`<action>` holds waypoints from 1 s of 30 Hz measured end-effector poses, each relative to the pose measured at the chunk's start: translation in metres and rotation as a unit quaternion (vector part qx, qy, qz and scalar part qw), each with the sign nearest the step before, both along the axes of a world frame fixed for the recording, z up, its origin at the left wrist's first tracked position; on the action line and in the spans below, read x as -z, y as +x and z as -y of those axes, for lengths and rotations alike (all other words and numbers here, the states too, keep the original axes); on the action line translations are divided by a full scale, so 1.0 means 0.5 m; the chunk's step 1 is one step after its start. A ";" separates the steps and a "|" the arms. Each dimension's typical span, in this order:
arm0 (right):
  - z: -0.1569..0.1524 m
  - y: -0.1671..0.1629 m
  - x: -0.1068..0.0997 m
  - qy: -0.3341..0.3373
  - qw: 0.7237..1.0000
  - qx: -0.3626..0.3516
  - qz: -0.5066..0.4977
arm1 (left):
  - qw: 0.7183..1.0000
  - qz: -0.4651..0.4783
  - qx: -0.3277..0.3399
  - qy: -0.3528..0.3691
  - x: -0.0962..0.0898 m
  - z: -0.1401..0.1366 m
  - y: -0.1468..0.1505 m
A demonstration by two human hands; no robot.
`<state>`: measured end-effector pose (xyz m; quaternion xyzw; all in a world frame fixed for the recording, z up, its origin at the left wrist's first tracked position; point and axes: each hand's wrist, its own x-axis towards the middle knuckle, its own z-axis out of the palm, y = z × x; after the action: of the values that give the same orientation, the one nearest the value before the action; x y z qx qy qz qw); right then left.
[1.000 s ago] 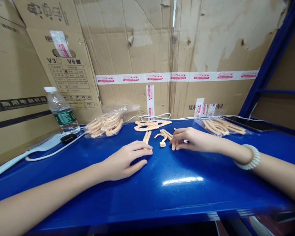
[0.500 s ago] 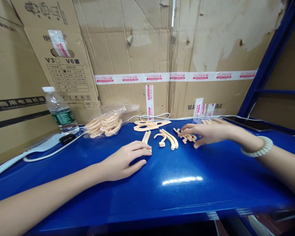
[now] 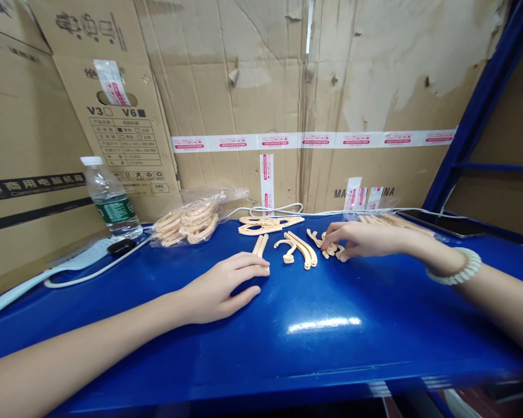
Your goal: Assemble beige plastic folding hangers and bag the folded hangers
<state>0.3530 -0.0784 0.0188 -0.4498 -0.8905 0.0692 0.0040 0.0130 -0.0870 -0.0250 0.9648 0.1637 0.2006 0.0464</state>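
My left hand (image 3: 226, 283) lies palm down with fingers stretched over the lower ends of two pale peach hanger arms (image 3: 260, 245). Those ends are hidden under the fingertips. To the right of them, a single hanger hook (image 3: 289, 253) sits beside a pair of curved hanger arms (image 3: 304, 249). Farther right, my right hand (image 3: 361, 239) reaches down into a small pile of hanger hooks (image 3: 314, 237). Its bent fingers and thumb close around a hook (image 3: 331, 251) in that pile, partly covered by the fingers.
Hanger pieces (image 3: 268, 224) lie together at the back. A clear bag of hanger parts (image 3: 187, 220), a water bottle (image 3: 113, 200) and a black object (image 3: 121, 247) stand left. More pieces (image 3: 394, 222) and a dark tablet-like device (image 3: 444, 225) lie right. Cardboard (image 3: 244, 104) walls the back.
My right hand's fingers have bent down and drawn together around a hook in the pile. My left hand stays on the two arms. The view has shifted slightly.
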 end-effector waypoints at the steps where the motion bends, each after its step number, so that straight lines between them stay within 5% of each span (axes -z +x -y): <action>1: -0.001 -0.001 0.001 0.004 1.000 0.001 -0.002 | 1.000 0.000 0.000 0.000 0.000 0.000 0.000; 10: 0.020 -0.029 -0.003 0.103 0.990 -0.040 -0.085 | 1.000 0.018 0.002 0.012 0.002 -0.001 0.003; 17: 0.038 -0.082 0.033 0.103 0.988 -0.097 -0.068 | 0.991 0.102 -0.020 0.080 0.007 -0.017 0.002; 30: 0.023 -0.080 0.046 0.144 0.982 -0.075 -0.092 | 0.992 0.121 -0.043 0.010 0.006 -0.014 0.000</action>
<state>0.3131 -0.0900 -0.0040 -0.3685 -0.9180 -0.0188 0.1457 0.0131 -0.0800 -0.0279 0.9258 0.1962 0.3195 0.0479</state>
